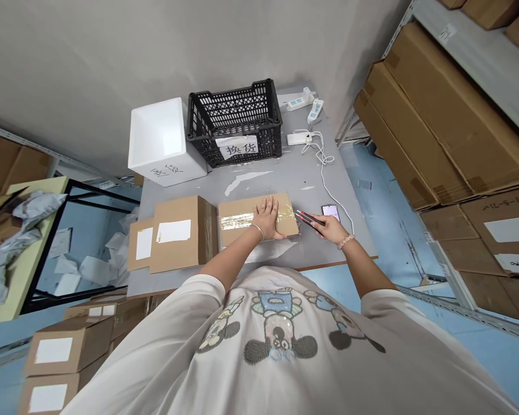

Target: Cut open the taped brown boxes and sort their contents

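A flat cardboard box (pixel 237 222) with shiny clear tape across its top lies on the grey table. My left hand (pixel 266 218) rests on its right half, palm down with fingers stretched out. Just past the box's right end, my right hand (pixel 331 229) grips a slim black-and-red utility knife (pixel 310 221), its tip pointing left towards that end. The exact shape of the tool is hard to make out. A phone (pixel 331 212) with a lit screen lies right behind my right hand.
Left of the flat box stand a larger carton (pixel 177 216) and a smaller one (pixel 137 253), both labelled. A white foam box (pixel 155 138) and black plastic crate (pixel 236 124) stand behind. White cables (pixel 324 155) run along the right. Shelved cartons (pixel 441 127) flank the table (pixel 259 178).
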The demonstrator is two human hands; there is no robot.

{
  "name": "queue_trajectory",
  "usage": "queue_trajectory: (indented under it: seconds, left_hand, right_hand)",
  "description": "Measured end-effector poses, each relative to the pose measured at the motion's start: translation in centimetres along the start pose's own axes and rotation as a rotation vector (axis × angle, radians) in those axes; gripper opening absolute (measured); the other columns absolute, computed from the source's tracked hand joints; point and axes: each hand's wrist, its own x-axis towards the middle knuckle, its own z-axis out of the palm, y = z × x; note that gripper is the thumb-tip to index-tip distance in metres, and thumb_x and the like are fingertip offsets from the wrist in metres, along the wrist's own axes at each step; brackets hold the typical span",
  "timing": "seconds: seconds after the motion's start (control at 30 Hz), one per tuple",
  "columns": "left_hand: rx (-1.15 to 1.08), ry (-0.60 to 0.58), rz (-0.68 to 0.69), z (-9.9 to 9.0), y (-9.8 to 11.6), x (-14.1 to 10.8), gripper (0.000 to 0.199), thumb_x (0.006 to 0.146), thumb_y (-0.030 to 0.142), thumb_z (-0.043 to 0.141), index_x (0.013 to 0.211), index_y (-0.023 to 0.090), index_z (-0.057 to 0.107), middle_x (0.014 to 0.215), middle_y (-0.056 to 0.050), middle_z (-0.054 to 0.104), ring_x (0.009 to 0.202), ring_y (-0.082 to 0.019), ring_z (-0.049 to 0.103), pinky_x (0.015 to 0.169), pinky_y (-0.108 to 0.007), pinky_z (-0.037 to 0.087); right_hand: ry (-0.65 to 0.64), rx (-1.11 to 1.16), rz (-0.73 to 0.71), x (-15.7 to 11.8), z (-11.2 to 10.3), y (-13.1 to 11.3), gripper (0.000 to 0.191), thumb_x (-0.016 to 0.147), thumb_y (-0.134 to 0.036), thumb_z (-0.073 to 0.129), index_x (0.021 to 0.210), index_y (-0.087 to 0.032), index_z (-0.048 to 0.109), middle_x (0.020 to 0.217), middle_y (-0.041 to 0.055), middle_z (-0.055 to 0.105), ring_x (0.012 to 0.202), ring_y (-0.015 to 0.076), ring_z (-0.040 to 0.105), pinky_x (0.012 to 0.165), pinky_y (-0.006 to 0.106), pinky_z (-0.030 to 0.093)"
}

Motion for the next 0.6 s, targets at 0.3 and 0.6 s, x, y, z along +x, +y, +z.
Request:
queue_trajectory:
  seconds: [0.3, 0.6]
  left_hand:
    - [0.011, -0.005, 0.014, 0.0, -0.1, 0.0, 0.140, 0.056, 0.082, 0.062, 0.155, 0.013, -0.010, 0.161, -0.016, -0.014, 0.147, -0.041, -0.013, 0.115, -0.062, 0.004]
    - [0.023, -0.014, 0.019, -0.3, -0.3, 0.0, 0.141, 0.056, 0.085, 0.060, 0.155, 0.015, -0.011, 0.161, -0.016, -0.013, 0.148, -0.040, -0.008, 0.116, -0.060, 0.006]
  right_hand:
    - [0.036, 0.089, 0.058, -2.0, 1.7, 0.8, 0.050, 0.087, -0.040, 0.057, 0.134, -0.021, 0.060, 0.095, 0.0050, 0.070, 0.061, 0.0123, 0.060, 0.047, 0.021, 0.050]
    - [0.029, 0.153, 0.055, -5.2, 1.6, 1.7, 0.052, 0.084, -0.048, 0.060, 0.127, -0.019, 0.062, 0.075, 0.0012, 0.066, 0.056, 0.0131, 0.058, 0.044, 0.022, 0.046]
